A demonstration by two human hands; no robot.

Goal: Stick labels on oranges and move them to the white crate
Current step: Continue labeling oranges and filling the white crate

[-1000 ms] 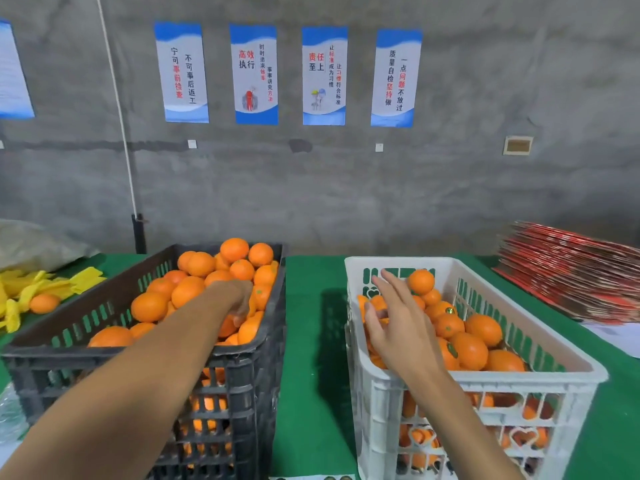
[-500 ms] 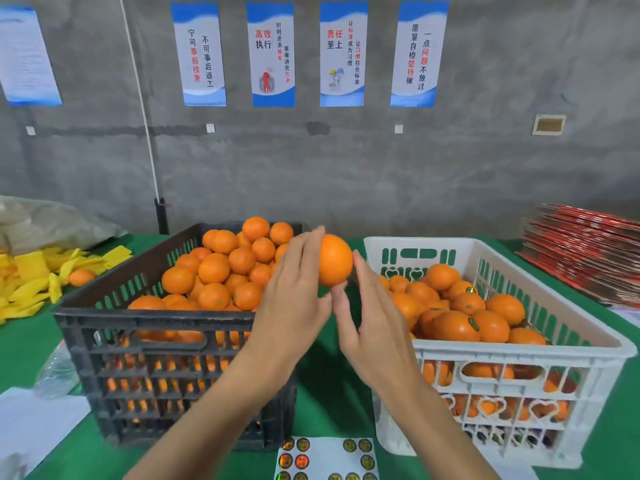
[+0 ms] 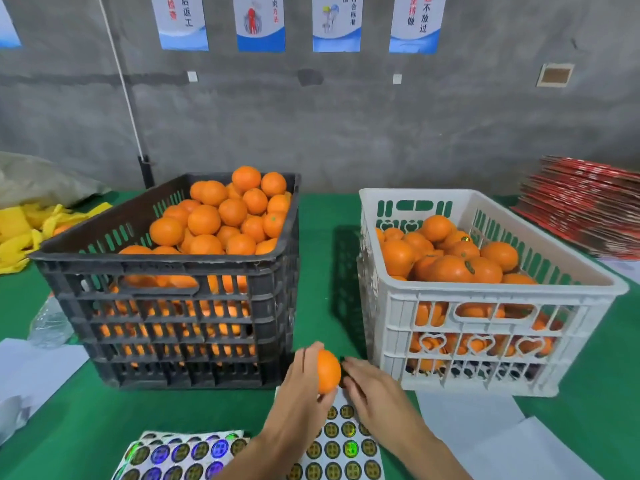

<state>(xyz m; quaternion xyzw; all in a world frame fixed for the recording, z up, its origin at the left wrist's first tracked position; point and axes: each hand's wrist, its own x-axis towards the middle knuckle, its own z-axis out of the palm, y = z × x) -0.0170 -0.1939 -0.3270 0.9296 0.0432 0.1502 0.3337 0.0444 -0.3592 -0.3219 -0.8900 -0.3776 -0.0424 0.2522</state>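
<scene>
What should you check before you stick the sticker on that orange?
1. Orange held firmly: ok, the left hand grips it above the sticker sheet.
2. Sticker ready: cannot tell, the right hand is at the orange, with something small and dark at its fingertips.
3. Stickers left on the sheet: ok, many round ones show.
4. Bare spot on the orange: ok, the side facing the camera has no label.
5. Room in the white crate: ok, the oranges sit below its rim.
6. Path to the crate: ok, it stands just right of the hands.
</scene>
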